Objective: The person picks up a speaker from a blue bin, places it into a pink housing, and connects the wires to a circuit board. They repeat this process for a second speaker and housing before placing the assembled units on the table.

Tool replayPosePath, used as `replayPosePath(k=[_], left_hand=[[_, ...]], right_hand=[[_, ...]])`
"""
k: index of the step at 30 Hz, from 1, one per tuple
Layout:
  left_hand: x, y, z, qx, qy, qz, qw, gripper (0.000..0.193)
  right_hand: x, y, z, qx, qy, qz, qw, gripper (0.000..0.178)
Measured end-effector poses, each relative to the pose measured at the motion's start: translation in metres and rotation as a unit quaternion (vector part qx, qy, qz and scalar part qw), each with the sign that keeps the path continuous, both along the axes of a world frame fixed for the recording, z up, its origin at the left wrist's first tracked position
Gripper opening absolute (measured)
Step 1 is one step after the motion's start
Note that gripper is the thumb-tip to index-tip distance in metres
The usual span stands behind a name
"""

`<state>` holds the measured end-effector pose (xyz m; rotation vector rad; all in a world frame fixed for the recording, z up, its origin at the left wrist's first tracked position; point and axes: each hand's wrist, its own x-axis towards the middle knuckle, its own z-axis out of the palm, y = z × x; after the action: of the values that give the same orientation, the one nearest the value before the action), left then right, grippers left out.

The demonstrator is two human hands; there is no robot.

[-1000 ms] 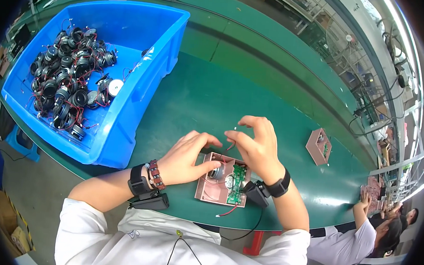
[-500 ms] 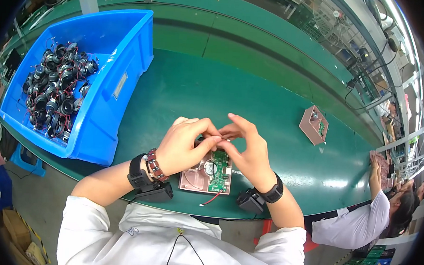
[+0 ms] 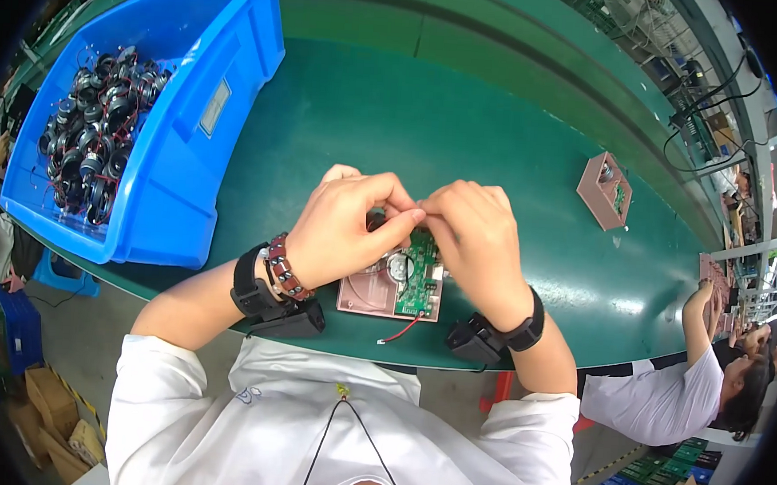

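A pinkish-brown open housing [image 3: 366, 296] lies on the bench in front of me, with a green circuit board [image 3: 419, 289] in its right part. A round silver speaker [image 3: 399, 265] shows beside the board, and a short red wire [image 3: 403, 330] sticks out over the housing's near edge. Above its far side, my left hand [image 3: 354, 227] and my right hand [image 3: 478, 235] meet fingertip to fingertip in a pinch. Whatever sits between those fingers is too small or hidden to name. Under my left fingers a dark round part shows in a gap.
A large blue bin [image 3: 175, 167] full of black speakers [image 3: 97, 136] with red wires stands at the left. Far right on the green bench [image 3: 535, 180] lies another housing [image 3: 603, 192] with a board inside. A person in a white shirt [image 3: 664, 397] works at the right.
My right fingers have curled in from a more spread pose and now press against the left fingertips. The whole view has shifted a little; the housing stays under my hands.
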<state>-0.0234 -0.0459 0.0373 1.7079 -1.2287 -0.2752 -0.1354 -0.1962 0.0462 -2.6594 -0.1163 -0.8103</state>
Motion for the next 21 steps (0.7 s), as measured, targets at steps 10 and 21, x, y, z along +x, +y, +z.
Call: replayPosePath(k=[10, 21], left_hand=[[0.020, 0.024, -0.028, 0.037, -0.053, -0.045, 0.997, 0.028], [0.025, 0.029, -0.046, 0.041, 0.077, -0.078, 0.993, 0.033]], right_hand=[[-0.016, -0.002, -0.021, 0.137, 0.098, -0.006, 0.986, 0.011], [-0.019, 0.001, -0.044, 0.261, 0.157, -0.037, 0.952, 0.010]])
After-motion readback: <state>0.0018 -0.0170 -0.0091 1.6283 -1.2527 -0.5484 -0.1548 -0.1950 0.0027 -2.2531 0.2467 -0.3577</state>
